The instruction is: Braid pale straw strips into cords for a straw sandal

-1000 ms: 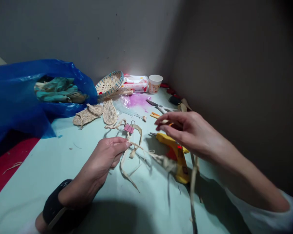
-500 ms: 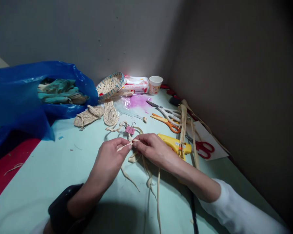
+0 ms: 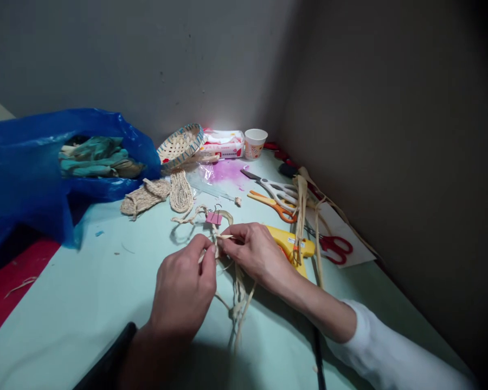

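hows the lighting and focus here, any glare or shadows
In the head view, the back wall glows brightest above the tissue pack, while the far right falls nearly black; also in the head view, the blue bag carries a sheen, shadow lies on the table under the right hand, and the pale strips hanging there look slightly soft.

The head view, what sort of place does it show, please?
Most likely a handicraft corner, at home or in a workshop; I cannot tell which. The table holds a yellow glue gun and orange scissors, and pale strips hang from the work in hand.
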The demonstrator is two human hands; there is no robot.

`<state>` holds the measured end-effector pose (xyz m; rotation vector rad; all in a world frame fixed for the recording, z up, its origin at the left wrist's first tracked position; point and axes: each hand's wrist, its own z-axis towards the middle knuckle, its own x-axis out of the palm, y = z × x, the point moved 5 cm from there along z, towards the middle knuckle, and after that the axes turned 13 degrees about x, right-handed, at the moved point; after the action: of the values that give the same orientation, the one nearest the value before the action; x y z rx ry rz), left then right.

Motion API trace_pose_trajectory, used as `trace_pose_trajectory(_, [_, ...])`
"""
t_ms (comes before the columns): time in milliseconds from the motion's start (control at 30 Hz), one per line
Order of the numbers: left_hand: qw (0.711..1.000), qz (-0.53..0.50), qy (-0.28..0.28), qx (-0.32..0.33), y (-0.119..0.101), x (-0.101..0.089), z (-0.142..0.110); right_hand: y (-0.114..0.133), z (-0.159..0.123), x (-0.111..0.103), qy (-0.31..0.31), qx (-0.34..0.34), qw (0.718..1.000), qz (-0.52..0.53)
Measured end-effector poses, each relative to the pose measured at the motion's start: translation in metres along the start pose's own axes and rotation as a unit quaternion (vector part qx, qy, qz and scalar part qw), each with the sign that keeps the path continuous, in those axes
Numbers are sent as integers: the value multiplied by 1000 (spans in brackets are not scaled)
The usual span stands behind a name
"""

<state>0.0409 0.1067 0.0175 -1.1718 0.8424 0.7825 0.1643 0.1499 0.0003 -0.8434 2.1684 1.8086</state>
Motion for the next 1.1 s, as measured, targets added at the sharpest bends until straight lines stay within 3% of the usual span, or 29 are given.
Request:
trace_pose_trajectory(100, [992, 68, -50, 91, -11, 5, -9, -5, 2, 2, 40, 24, 996, 73])
trace_pose_trajectory(200, [968, 157, -71, 184, -23, 17, -20, -8, 4, 6, 111, 72, 975, 176])
trace_pose_trajectory(333, [942, 248, -42, 224, -32, 27, -27, -7, 4, 9, 175, 110, 945, 253])
trace_pose_trajectory(433, [950, 190, -48, 244, -35, 17, -23, -8, 4, 8, 171, 111, 948, 246])
trace_pose_trajectory(500, [969, 96, -76, 214, -29, 1, -15, -8, 5, 6, 164, 107, 953, 230])
trace_pose_trajectory(567, [989, 0, -106, 107, -13, -14, -4, -9, 5, 5, 161, 108, 957, 217])
trace_pose_trajectory(633, [992, -110, -53, -6, 4, -13, 6, -9, 4, 6, 168, 111, 955, 218])
trace_pose_trajectory(733, [927, -350, 66, -121, 15, 6, 12, -7, 2, 7, 177, 105, 947, 245])
trace_pose_trajectory(833, [858, -482, 93, -155, 16, 17, 12, -7, 1, 10, 178, 114, 944, 253])
trace_pose_trajectory(933, [828, -528, 96, -163, 20, 21, 12, -7, 1, 12, 182, 109, 950, 230])
trace_pose_trajectory(1000, [829, -526, 97, -163, 24, 23, 12, -6, 0, 10, 178, 91, 960, 198])
trace_pose_trajectory(1100, [885, -442, 71, -126, 30, 18, 16, -4, 0, 6, 174, 65, 973, 138])
